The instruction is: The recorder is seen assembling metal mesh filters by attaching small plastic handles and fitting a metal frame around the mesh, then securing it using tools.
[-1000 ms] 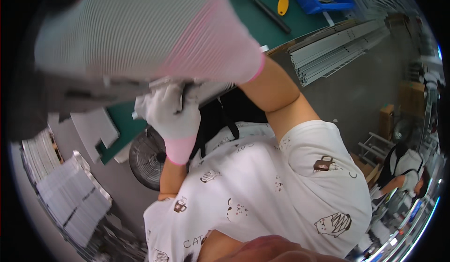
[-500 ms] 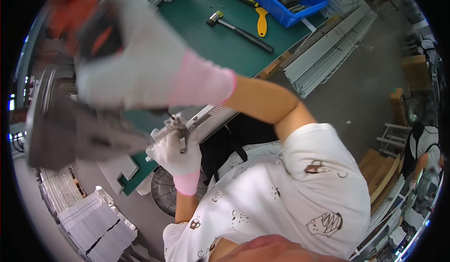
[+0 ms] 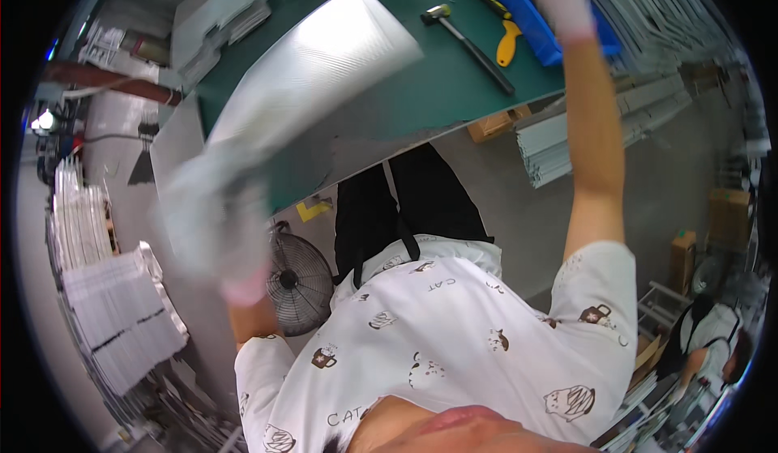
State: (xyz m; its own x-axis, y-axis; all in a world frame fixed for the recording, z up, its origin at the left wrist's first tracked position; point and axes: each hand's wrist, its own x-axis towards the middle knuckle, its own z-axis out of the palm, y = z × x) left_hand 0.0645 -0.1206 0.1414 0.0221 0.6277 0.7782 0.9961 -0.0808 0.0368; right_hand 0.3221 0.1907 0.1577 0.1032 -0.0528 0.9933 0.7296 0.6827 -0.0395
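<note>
My left hand (image 3: 223, 222), in a white glove with a pink cuff, is closed around the near end of a shiny, ribbed, pale metal panel (image 3: 324, 60). The panel slants up and away over the green worktable (image 3: 389, 100). Motion smears both that glove and the panel's near end. My right arm is stretched far forward. Its gloved right hand (image 3: 559, 3) is over the blue bin (image 3: 527, 23), cut by the picture's top edge, with the fingers out of sight. Just left of the bin lie a yellow-handled scraper (image 3: 507, 44) and a black-handled mallet (image 3: 478, 52).
Stacked grey panels (image 3: 219, 19) sit on the table's far left. Long pale strips (image 3: 604, 125) lie right of the table. A black floor fan (image 3: 300, 283) stands near my left side, beyond it stacked sheets (image 3: 130, 315). A co-worker (image 3: 705, 339) is at lower right.
My right hand has swung from the left to the far right; the blurred red-and-black tool near it is no longer visible. My left hand moved left and up, with the panel now raised over the table.
</note>
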